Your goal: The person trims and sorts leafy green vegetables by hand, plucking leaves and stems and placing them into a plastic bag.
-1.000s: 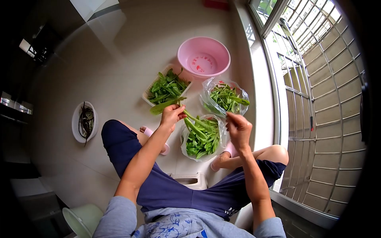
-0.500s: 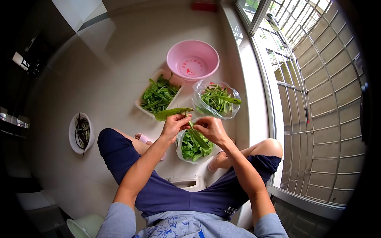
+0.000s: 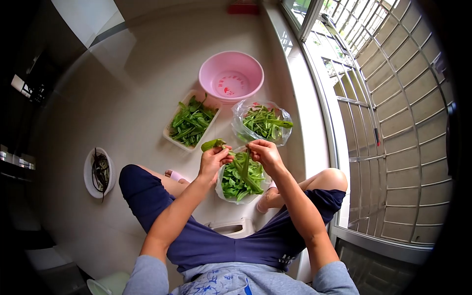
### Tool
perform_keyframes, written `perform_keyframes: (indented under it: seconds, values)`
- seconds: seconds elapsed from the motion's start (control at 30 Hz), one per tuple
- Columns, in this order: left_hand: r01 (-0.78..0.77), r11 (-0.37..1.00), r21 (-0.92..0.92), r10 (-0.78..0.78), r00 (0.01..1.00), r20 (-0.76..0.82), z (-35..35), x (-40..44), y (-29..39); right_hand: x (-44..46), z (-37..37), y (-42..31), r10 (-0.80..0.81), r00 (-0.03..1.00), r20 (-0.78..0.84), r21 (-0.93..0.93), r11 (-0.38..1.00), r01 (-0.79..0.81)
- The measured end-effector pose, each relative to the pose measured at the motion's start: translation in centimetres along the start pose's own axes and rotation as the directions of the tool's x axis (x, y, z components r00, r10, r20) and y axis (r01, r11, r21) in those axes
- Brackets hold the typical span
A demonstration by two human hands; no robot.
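My left hand (image 3: 213, 162) is closed on a green leafy vegetable (image 3: 212, 144), whose broad leaf sticks out past the fingertips. To its right, my right hand (image 3: 266, 156) pinches a narrow green leaf (image 3: 246, 169) that hangs down from the fingers. Both hands are above a plastic bag of leafy greens (image 3: 239, 181) on the floor between my feet. Beyond the right hand stands a clear plastic bag (image 3: 239, 129) with cut greens in it. A rectangular plastic tub (image 3: 173, 141) full of long green leaves is beyond the left hand.
Behind the tub and bag stands a pink basin (image 3: 209, 81). A white basket (image 3: 89, 180) with dark, stringy pods or stems lies at the left. The window ledge (image 3: 314, 113) and metal grille run along the right. A pale green bucket (image 3: 109, 282) is at lower left.
The hands have moved apart, the right one upward with a leaf hanging from its fingers. The vegetable in the left hand is turned differently. The whole view has shifted slightly.
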State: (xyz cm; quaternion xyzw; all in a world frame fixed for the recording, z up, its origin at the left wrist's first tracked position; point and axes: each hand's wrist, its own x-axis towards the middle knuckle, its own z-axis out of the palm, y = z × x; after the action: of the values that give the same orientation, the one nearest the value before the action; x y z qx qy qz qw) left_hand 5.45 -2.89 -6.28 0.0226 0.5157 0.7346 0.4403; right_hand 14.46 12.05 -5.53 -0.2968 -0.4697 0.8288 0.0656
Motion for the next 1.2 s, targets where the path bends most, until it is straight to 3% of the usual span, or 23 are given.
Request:
perform_keyframes:
  seconds: [0.13, 0.33, 0.5, 0.7, 0.8, 0.87, 0.93, 0.97, 1.2]
  values:
    - [0.044, 0.999, 0.013, -0.045, 0.998, 0.033, -0.4, -0.2, 0.5, -1.0, -1.1, -1.8, -0.008, 0.987, 0.158, 0.27, 0.962, -0.036]
    - [0.185, 0.966, 0.181, -0.21, 0.969, 0.132, 0.3, -0.6, 0.9, -1.6, -1.6, -2.1, -0.094, 0.926, 0.366, 0.353, 0.935, -0.045]
    - [0.238, 0.963, 0.128, -0.262, 0.939, 0.222, 1.2, -1.3, 1.4, -0.8, -1.9, -1.2, -0.103, 0.915, 0.389, 0.366, 0.929, -0.051]
    - [0.151, 0.969, 0.197, -0.198, 0.95, 0.243, 0.3, -1.1, 1.1, -0.5, -2.0, -1.1, -0.085, 0.915, 0.396, 0.359, 0.931, -0.069]
    - [0.089, 0.973, 0.211, -0.128, 0.976, 0.176, 0.8, -1.3, 1.0, -1.3, -1.2, -1.7, -0.026, 0.935, 0.353, 0.361, 0.926, -0.11]
    - [-0.06, 0.947, 0.316, 0.026, 0.994, 0.11, 0.9, -1.3, 0.7, -1.6, -0.5, -1.6, 0.021, 0.951, 0.308, 0.369, 0.919, -0.14]
    - [-0.104, 0.937, 0.334, 0.074, 0.992, 0.1, 1.3, -1.4, 0.6, -1.9, -0.1, -0.9, 0.063, 0.987, 0.146, 0.02, 0.998, -0.067]
    - [-0.147, 0.924, 0.352, 0.121, 0.988, 0.092, 1.5, -1.5, 0.6, -2.0, 0.3, -0.4, 0.035, 0.994, 0.099, -0.044, 0.999, -0.031]
    - [-0.16, 0.914, 0.372, 0.14, 0.987, 0.081, 1.1, -1.3, -0.1, -2.0, 0.5, 0.5, -0.039, 0.994, 0.106, -0.074, 0.996, 0.047]
